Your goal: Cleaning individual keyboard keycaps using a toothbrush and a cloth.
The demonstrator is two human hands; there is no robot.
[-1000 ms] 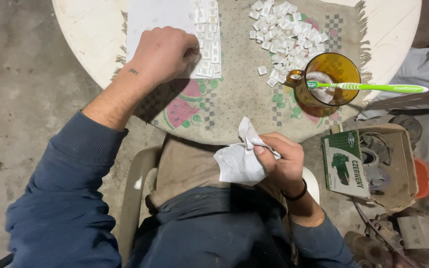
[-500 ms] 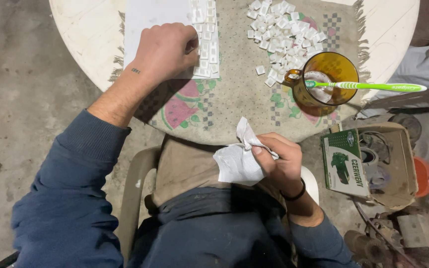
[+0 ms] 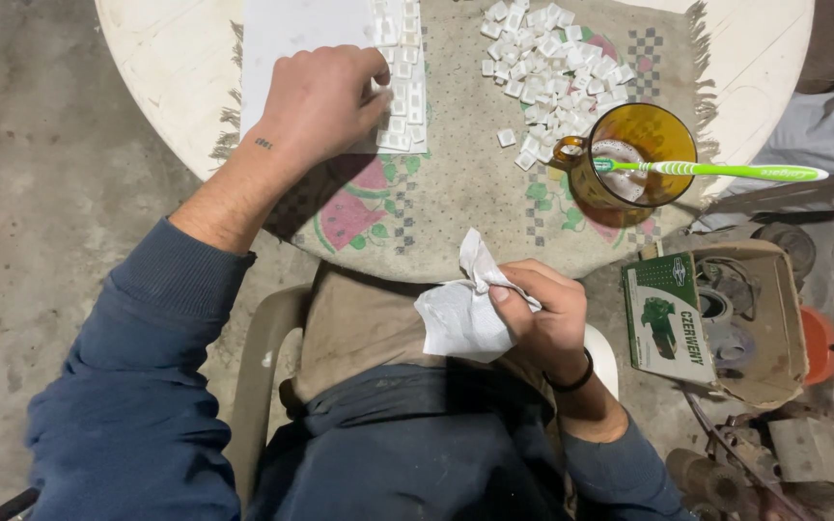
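Note:
My left hand [image 3: 325,101] rests on a white sheet [image 3: 301,29] on the round table, fingers curled against rows of small white square tiles [image 3: 403,77] laid on it. My right hand [image 3: 547,314] is over my lap, shut on a crumpled white paper tissue [image 3: 460,309]. A loose heap of the same white tiles [image 3: 557,53] lies further right on the patterned cloth [image 3: 456,193]. An amber glass mug [image 3: 634,164] stands beside the heap with a green toothbrush [image 3: 726,172] lying across its rim.
The white round table [image 3: 161,68] sits over a concrete floor. To my right an open cardboard box [image 3: 755,318] holds discs and a green and white carton [image 3: 663,318]. An orange object [image 3: 818,342] and metal parts lie lower right. I sit on a white plastic chair [image 3: 263,376].
My left hand has shifted slightly on the sheet near the tile rows. The right hand with the tissue has stayed over my lap.

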